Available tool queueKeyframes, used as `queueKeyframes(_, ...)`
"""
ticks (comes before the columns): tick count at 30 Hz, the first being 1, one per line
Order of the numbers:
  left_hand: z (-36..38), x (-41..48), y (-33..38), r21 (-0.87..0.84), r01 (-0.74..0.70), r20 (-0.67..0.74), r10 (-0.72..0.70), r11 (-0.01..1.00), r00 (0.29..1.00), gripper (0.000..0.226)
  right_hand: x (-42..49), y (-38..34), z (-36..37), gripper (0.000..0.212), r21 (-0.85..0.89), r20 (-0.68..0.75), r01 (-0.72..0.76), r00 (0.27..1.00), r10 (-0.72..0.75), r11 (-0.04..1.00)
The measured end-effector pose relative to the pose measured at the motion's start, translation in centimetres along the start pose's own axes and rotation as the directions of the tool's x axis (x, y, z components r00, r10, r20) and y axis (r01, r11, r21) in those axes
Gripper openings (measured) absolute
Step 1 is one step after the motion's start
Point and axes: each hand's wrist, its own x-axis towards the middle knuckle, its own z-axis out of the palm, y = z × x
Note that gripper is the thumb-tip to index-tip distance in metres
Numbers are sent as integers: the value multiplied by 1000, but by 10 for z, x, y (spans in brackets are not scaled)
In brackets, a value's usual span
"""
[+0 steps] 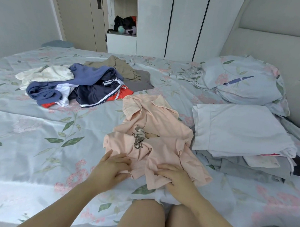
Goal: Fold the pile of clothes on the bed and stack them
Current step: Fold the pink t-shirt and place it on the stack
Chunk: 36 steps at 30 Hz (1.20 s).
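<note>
Pinching the pink shirt (162, 124), left hand (110, 168) and right hand (177, 180) each grip its hem.

left hand (111, 170): pinched pink shirt (155, 124) hem | right hand (175, 180): gripped hem | unfolded pile (74, 85): far left on bed (32, 124) | folded stack (240, 132): beside shirt

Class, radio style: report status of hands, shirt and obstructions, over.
Left hand, right hand both grip pink shirt hem. Shirt crumpled, unfolded. Unfolded pile far left, folded stack right, neither blocking.
</note>
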Motion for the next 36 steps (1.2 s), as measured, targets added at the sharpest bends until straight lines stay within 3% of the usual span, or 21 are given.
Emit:
queueKeyframes(1, -5, 4, 5, -115, 109, -10, -111, 987, 994, 20, 0, -4, -5, 33, 100, -46, -73, 996, 78, 992)
queueKeyframes(3, -20, 13, 11, -319, 384, 54, -388, 867, 920, 30, 2, -11, -22, 21, 356, -136, -205, 954, 268, 912)
queueKeyframes(4, -27, 16, 10, -377, 444, 27, -470, 813, 882, 37, 3, -14, -32, 18, 466, -178, -211, 929, 325, 859)
queueKeyframes(5, -34, 20, 9, -389, 467, -44, -523, 794, 851, 37, 5, -16, -42, 17, 534, -220, -195, 907, 358, 823)
queueKeyframes(7, -44, 29, 5, -212, 495, -287, -538, 843, 793, 29, 8, -20, -56, 16, 635, -237, -186, 877, 418, 750)
queueKeyframes(9, -57, 39, 18, -115, 633, -365, -625, 766, 690, 15, 11, -27, -65, 13, 733, -192, -178, 872, 451, 657)
queueKeyframes(12, -59, 50, 47, -165, 781, -113, -799, 602, 591, 23, 18, -40, -71, 11, 839, -88, -203, 864, 495, 505)
queueKeyframes(14, -55, 56, 62, -375, 785, 67, -830, 493, 554, 33, 23, -47, -68, 9, 868, -29, -244, 844, 536, 432)
queueKeyframes(16, -57, 62, 76, -624, 756, 311, -824, 198, 473, 49, 27, -52, -61, 8, 843, -47, -263, 833, 551, 470)
queueKeyframes(17, -59, 63, 82, -652, 756, 438, -788, 53, 433, 58, 28, -53, -57, 9, 819, -84, -250, 839, 538, 517)
queueKeyframes(18, -60, 63, 86, -631, 775, 541, -736, -35, 407, 65, 28, -55, -54, 10, 797, -110, -234, 850, 515, 557)
queueKeyframes(20, -60, 62, 87, -571, 816, 656, -650, -94, 384, 72, 26, -60, -49, 9, 761, -85, -241, 883, 461, 602)
queueKeyframes(22, -62, 61, 84, -544, 822, 731, -576, -169, 366, 66, 23, -63, -47, 14, 765, 29, -286, 910, 414, 577)
queueKeyframes(24, -63, 62, 82, -538, 797, 785, -507, -275, 355, 45, 20, -67, -47, 17, 783, 175, -350, 917, 358, 514)
queueKeyframes(27, -64, 62, 81, -583, 714, 786, -493, -388, 374, 11, 19, -72, -50, 20, 728, 283, -400, 915, 287, 556)
queueKeyframes(31, -73, 64, 73, -725, 582, 660, -613, -369, 434, 19, 29, -72, -52, 29, 702, 144, -359, 917, 372, 615)
queueKeyframes(33, -87, 67, 66, -810, 537, 525, -699, -236, 485, 19, 39, -69, -54, 32, 648, -11, -300, 916, 402, 700)
queueKeyframes(36, -114, 68, 55, -827, 552, 284, -764, 111, 580, 17, 60, -74, -57, 26, 451, -186, -197, 933, 307, 871)
